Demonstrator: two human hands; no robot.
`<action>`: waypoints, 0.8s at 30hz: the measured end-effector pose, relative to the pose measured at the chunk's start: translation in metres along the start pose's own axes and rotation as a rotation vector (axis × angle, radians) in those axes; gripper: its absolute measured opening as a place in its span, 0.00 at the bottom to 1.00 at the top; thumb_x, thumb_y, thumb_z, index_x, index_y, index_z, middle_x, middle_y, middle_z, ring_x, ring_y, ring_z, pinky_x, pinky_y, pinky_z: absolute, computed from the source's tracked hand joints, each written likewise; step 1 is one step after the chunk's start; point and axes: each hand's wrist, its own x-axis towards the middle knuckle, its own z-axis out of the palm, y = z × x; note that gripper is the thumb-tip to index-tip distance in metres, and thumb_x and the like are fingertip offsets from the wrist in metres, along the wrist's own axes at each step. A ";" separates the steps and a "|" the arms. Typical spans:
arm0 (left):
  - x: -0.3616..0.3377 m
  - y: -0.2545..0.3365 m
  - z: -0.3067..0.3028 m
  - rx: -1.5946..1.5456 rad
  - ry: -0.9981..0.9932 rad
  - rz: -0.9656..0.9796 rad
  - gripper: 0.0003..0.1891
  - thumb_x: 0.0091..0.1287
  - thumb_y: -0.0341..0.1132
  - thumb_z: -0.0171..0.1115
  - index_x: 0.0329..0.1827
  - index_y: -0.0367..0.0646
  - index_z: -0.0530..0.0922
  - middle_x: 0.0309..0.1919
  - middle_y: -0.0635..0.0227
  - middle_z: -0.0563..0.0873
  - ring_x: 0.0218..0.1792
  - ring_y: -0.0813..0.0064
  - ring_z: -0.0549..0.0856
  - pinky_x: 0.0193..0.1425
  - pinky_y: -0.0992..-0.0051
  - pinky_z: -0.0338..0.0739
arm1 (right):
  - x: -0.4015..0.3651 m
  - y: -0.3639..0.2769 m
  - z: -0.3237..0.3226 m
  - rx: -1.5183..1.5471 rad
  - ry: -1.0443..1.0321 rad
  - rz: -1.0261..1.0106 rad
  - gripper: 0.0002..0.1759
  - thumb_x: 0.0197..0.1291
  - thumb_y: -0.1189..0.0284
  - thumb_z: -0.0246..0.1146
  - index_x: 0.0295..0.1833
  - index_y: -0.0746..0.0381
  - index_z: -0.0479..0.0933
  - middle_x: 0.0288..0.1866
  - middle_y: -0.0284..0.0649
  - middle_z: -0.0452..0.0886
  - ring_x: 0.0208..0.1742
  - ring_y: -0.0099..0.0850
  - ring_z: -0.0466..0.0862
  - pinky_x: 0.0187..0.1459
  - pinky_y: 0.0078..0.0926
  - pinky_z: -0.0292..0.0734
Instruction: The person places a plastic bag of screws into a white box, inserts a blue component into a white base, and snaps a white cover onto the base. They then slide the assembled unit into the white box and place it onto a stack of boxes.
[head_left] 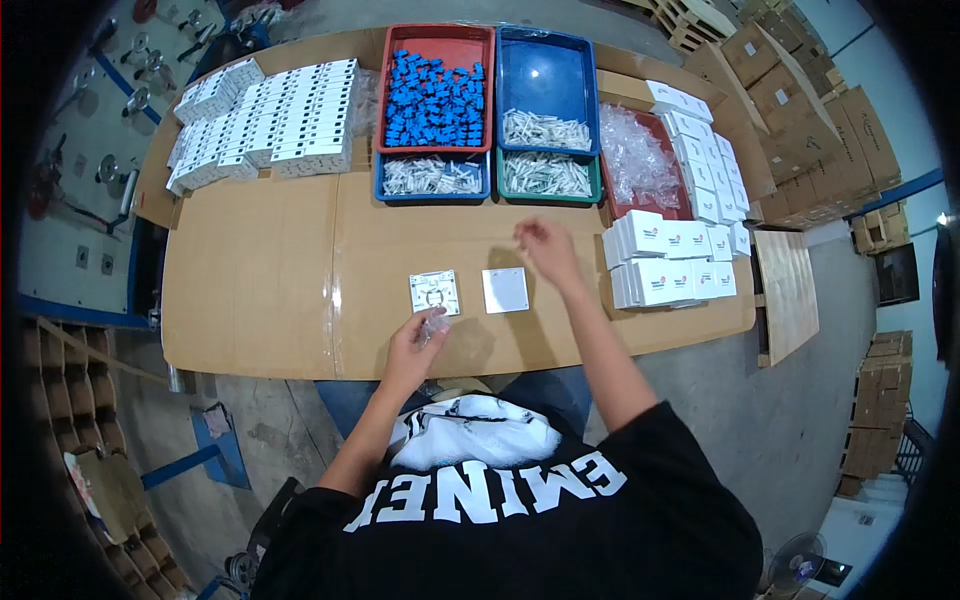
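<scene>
On the cardboard-covered table, a white square frame [434, 292] with an open middle lies beside a plain white square plate [505, 290]. My left hand [412, 350] is closed around a small crumpled clear plastic bag [432, 326], just below the frame. Up and to the right of the plate, my right hand [545, 245] hovers over the cardboard with its fingers curled; whether anything small is between them cannot be made out.
Red tray of blue parts [438, 90], blue tray [545, 75] and smaller trays [378, 190] with white pieces stand at the back. White boxes [290, 110] are stacked left, more boxes [665, 280] right, beside a tray of plastic bags [640, 160].
</scene>
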 end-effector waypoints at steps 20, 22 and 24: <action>-0.016 0.026 -0.019 -0.583 -0.030 -0.380 0.34 0.85 0.59 0.40 0.61 0.33 0.80 0.35 0.67 0.83 0.30 0.77 0.81 0.45 0.68 0.84 | 0.156 0.044 -0.022 -0.812 0.159 0.117 0.12 0.53 0.66 0.78 0.39 0.61 0.89 0.42 0.49 0.92 0.46 0.48 0.91 0.49 0.42 0.86; -0.013 0.031 -0.019 -0.597 -0.033 -0.379 0.34 0.85 0.61 0.40 0.61 0.35 0.80 0.34 0.70 0.83 0.30 0.78 0.81 0.46 0.69 0.83 | 0.161 0.053 -0.038 -0.672 0.171 0.037 0.13 0.52 0.66 0.79 0.40 0.61 0.90 0.40 0.50 0.92 0.43 0.46 0.92 0.48 0.40 0.85; -0.010 0.034 -0.018 -0.615 -0.039 -0.383 0.35 0.84 0.62 0.40 0.61 0.36 0.80 0.33 0.72 0.83 0.30 0.78 0.81 0.47 0.69 0.83 | 0.163 0.063 -0.050 -0.549 0.217 -0.071 0.13 0.56 0.68 0.79 0.44 0.64 0.90 0.35 0.45 0.92 0.34 0.34 0.90 0.40 0.31 0.83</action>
